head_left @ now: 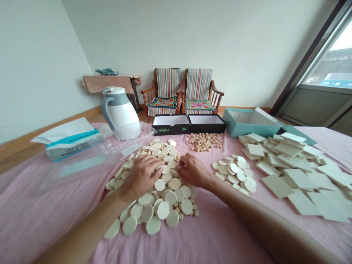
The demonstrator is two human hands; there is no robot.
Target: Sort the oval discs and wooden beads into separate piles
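Note:
A large mixed pile of pale round wooden discs [163, 210] and small wooden beads lies on the pink cloth in front of me. On the upper left of that pile rests my left hand [143, 172], its fingers bent and its thumb close to them around a pale disc. At the pile's right edge my right hand [194, 169] is closed, knuckles up; its fingertips, and whatever they hold, are hidden. A smaller heap of discs [233, 168] lies to the right of it. Beyond it is a separate heap of small wooden beads [205, 142].
Two black boxes [172, 129] and a teal box [233, 126] stand at the back. Square wooden tiles [277, 186] are heaped on the right. On the left are a white jug [123, 117], a tissue pack [71, 141] and a clear plastic tray [82, 165].

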